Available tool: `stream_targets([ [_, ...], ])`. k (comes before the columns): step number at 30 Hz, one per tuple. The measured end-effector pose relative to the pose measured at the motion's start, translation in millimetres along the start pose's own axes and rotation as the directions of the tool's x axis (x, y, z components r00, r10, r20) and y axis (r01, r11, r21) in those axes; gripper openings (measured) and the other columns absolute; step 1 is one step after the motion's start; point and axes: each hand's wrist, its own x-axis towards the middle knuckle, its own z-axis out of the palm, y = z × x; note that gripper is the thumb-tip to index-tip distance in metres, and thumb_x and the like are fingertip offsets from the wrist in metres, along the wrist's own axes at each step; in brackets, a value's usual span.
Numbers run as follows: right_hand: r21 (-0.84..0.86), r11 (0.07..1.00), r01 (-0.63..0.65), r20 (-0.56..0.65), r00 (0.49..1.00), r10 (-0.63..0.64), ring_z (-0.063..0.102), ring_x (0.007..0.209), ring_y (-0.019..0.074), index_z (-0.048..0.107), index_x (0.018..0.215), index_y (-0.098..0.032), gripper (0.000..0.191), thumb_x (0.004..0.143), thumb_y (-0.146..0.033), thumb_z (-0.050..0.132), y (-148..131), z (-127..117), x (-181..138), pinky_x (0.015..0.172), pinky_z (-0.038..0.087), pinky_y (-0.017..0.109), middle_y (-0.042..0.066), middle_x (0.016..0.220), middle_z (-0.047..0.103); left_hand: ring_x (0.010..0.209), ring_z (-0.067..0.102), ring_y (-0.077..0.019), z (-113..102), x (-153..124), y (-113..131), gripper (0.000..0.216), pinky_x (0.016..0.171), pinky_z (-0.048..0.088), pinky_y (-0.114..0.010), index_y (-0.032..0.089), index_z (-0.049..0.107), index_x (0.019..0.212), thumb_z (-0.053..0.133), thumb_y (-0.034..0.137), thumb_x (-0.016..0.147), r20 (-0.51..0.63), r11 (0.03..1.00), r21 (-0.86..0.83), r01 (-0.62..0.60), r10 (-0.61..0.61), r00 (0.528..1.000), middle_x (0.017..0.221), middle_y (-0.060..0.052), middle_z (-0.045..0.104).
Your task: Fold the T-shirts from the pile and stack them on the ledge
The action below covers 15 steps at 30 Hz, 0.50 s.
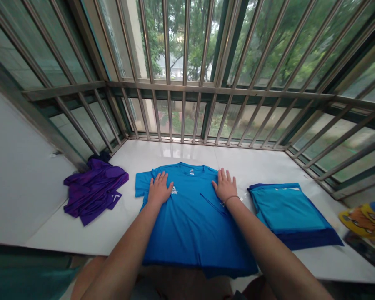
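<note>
A blue T-shirt [187, 225] lies spread on the white window sill, its collar toward the window and its hem hanging over the front edge. My left hand [159, 188] rests flat on the shirt's left shoulder area, beside a white chest logo, fingers stretched out. On the opposite side, my right hand [225, 185] lies open at the shirt's right shoulder, with a thin bracelet on the wrist. The left sleeve sticks out to the side; the right sleeve does not show. Creases run across the fabric near my right hand.
A crumpled purple garment [95, 189] lies at the left by the wall. Folded blue and teal clothes [290, 208] form a stack on the right. A yellow cartoon-printed item [365, 218] stands at the far right. Metal bars [184, 88] line the window behind the white sill [237, 160].
</note>
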Motion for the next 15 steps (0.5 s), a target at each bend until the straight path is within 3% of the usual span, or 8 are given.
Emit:
stream_targets([
  [2, 0.02, 0.993, 0.115, 0.042, 0.992, -0.116, 0.009, 0.172, 0.0307, 0.02, 0.178, -0.015, 0.077, 0.113, -0.056, 0.024, 1, 2, 2, 0.135, 0.016, 0.057, 0.013, 0.186, 0.013, 0.167, 0.032, -0.0336, 1, 0, 0, 0.066, 0.136, 0.02, -0.063, 0.024, 0.048, 0.168, 0.042, 0.054, 0.11, -0.004, 1.0, -0.004, -0.003, 0.003, 1.0, 0.179, -0.011, 0.037],
  [5, 0.043, 0.998, 0.041, 0.125, 0.991, -0.046, 0.014, 0.171, 0.0332, 0.021, 0.177, -0.012, 0.08, 0.114, -0.059, 0.021, 2, 3, 4, 0.134, 0.02, 0.059, 0.017, 0.185, 0.014, 0.167, 0.031, -0.0333, 3, 1, -2, 0.067, 0.137, 0.02, -0.062, 0.024, 0.048, 0.168, 0.041, 0.055, 0.11, -0.007, 1.0, 0.004, -0.005, 0.005, 1.0, 0.18, -0.01, 0.037],
  [7, 0.034, 0.999, 0.013, 0.086, 0.996, -0.016, 0.012, 0.171, 0.0345, 0.021, 0.177, -0.011, 0.081, 0.114, -0.061, 0.022, -1, 2, 5, 0.134, 0.016, 0.061, 0.018, 0.185, 0.011, 0.167, 0.031, -0.0336, 4, 1, -3, 0.067, 0.136, 0.02, -0.062, 0.024, 0.048, 0.169, 0.041, 0.055, 0.11, -0.01, 1.0, 0.011, -0.005, 0.005, 1.0, 0.18, -0.01, 0.036],
  [10, 0.037, 0.996, 0.08, 0.007, 0.997, -0.08, 0.004, 0.172, 0.0332, 0.019, 0.178, -0.014, 0.08, 0.114, -0.061, 0.021, -12, 3, 1, 0.135, 0.008, 0.062, 0.014, 0.186, 0.008, 0.167, 0.031, -0.0336, 5, 1, -4, 0.067, 0.136, 0.02, -0.062, 0.024, 0.048, 0.168, 0.041, 0.056, 0.11, -0.01, 1.0, 0.017, -0.005, 0.005, 1.0, 0.18, -0.01, 0.036],
  [15, 0.109, 0.992, 0.069, 0.115, 0.99, -0.081, 0.008, 0.172, 0.0297, 0.02, 0.179, -0.015, 0.081, 0.113, -0.063, 0.017, -27, 5, -10, 0.136, 0.011, 0.058, 0.011, 0.186, 0.011, 0.167, 0.032, -0.0341, 4, 1, 0, 0.066, 0.136, 0.021, -0.063, 0.023, 0.05, 0.167, 0.042, 0.055, 0.11, -0.011, 1.0, 0.009, -0.016, 0.017, 1.0, 0.179, -0.011, 0.038],
])
